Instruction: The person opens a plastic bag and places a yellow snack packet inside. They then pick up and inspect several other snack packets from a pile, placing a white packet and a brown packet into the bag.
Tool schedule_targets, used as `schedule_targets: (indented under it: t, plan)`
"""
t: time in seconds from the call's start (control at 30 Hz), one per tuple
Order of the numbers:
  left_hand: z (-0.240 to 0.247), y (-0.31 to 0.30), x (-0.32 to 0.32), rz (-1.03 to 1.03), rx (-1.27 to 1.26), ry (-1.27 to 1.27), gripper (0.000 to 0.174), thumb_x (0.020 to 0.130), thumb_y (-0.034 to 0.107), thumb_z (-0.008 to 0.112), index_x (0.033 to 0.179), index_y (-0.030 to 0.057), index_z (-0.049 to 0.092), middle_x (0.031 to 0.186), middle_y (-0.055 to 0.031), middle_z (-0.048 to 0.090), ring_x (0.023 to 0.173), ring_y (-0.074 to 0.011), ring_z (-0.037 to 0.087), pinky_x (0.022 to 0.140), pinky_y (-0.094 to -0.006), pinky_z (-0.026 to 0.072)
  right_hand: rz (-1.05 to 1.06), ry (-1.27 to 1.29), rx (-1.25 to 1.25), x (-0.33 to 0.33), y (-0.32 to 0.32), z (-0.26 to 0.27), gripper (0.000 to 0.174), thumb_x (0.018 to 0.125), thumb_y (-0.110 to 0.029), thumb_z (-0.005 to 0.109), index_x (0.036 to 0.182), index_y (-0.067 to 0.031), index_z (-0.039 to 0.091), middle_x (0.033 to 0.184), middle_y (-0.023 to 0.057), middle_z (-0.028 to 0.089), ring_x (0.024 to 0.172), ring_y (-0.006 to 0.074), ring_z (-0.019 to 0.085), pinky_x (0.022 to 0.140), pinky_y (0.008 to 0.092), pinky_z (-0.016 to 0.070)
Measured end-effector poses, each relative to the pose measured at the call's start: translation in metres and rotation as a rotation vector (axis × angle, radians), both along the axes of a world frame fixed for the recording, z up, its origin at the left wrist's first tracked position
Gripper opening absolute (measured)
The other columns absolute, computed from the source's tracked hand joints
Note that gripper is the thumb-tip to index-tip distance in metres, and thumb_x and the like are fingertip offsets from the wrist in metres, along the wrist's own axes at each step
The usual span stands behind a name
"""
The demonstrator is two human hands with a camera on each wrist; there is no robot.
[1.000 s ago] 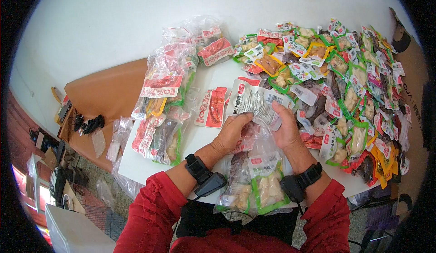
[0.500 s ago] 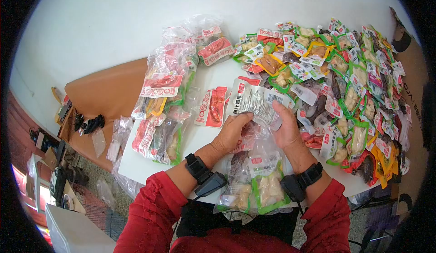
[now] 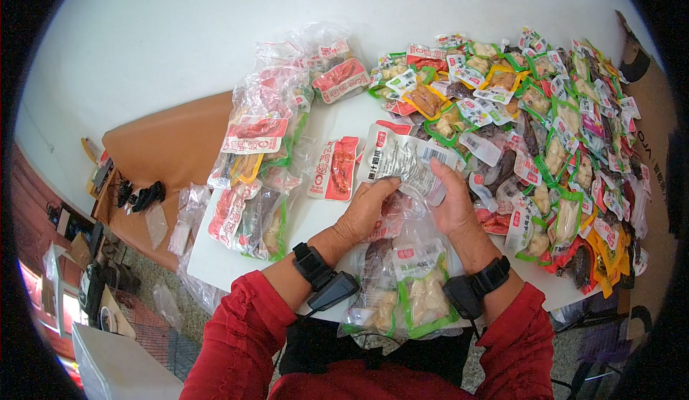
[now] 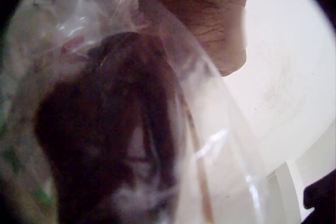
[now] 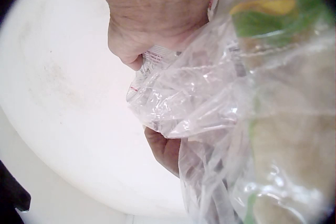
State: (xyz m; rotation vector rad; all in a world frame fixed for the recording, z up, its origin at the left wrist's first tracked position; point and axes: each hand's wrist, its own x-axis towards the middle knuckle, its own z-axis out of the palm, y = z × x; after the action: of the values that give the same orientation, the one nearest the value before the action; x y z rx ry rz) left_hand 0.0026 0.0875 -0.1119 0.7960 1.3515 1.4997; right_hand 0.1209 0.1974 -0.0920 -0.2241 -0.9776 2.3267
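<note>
My left hand point(image 3: 364, 212) pinches the lower left edge of a silver-and-white food pouch point(image 3: 393, 154) with its thumb. On the pouch's right edge, my right hand point(image 3: 453, 205) grips beside the barcode, thumb on top. Just below both hands lies a clear plastic bag point(image 3: 413, 236) of packed foods, including a green-edged pack point(image 3: 425, 296) of pale pieces. The left wrist view has a dark brown item point(image 4: 115, 124) close up behind the film. In the right wrist view, crumpled bag film point(image 5: 194, 93) lies by the fingers, hiding parts of them.
A red-and-white pouch point(image 3: 336, 170) lies left of my hands on the white table point(image 3: 215, 263). Filled clear bags point(image 3: 262, 123) line the table's left side. A large heap of small food packs point(image 3: 531, 113) covers the right. Brown cardboard point(image 3: 172, 131) stands beyond the left edge.
</note>
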Motion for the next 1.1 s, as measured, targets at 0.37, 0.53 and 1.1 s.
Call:
schedule_targets:
  t: [0.37, 0.53, 1.1]
  plan:
    - [0.019, -0.003, 0.006, -0.016, -0.033, -0.011, 0.035, 0.087, 0.033, 0.041, 0.1, 0.0036, 0.053, 0.069, -0.0034, 0.053, 0.053, -0.0108, 0.048, 0.047, -0.0235, 0.0387, -0.175, -0.078, 0.195, 0.003, -0.005, 0.005, 0.033, 0.08, -0.009, 0.053, 0.112, -0.0023, 0.046, 0.103, 0.0079, 0.056, 0.091, 0.018, 0.056, 0.079, 0.0305, 0.0452]
    - [0.016, -0.001, 0.007, 0.025, 0.208, 0.031, 0.053, 0.088, 0.044, 0.035, 0.116, -0.0005, 0.042, 0.095, -0.0076, 0.052, 0.069, -0.0091, 0.048, 0.056, -0.0216, 0.0388, -0.539, -0.185, 0.702, 0.008, -0.005, 0.024, 0.026, 0.08, -0.006, 0.052, 0.106, -0.0035, 0.05, 0.099, 0.0078, 0.057, 0.088, 0.0211, 0.055, 0.078, 0.0319, 0.044]
    - [0.014, 0.009, 0.002, 0.085, 0.316, -0.392, 0.029, 0.09, 0.021, 0.04, 0.116, 0.0081, 0.042, 0.108, -0.0065, 0.052, 0.102, -0.017, 0.051, 0.089, -0.0339, 0.0419, -0.655, -0.395, 2.136, 0.014, -0.012, 0.047, 0.037, 0.069, -0.006, 0.052, 0.105, -0.0118, 0.054, 0.119, 0.0127, 0.043, 0.115, 0.0287, 0.038, 0.093, 0.046, 0.0284]
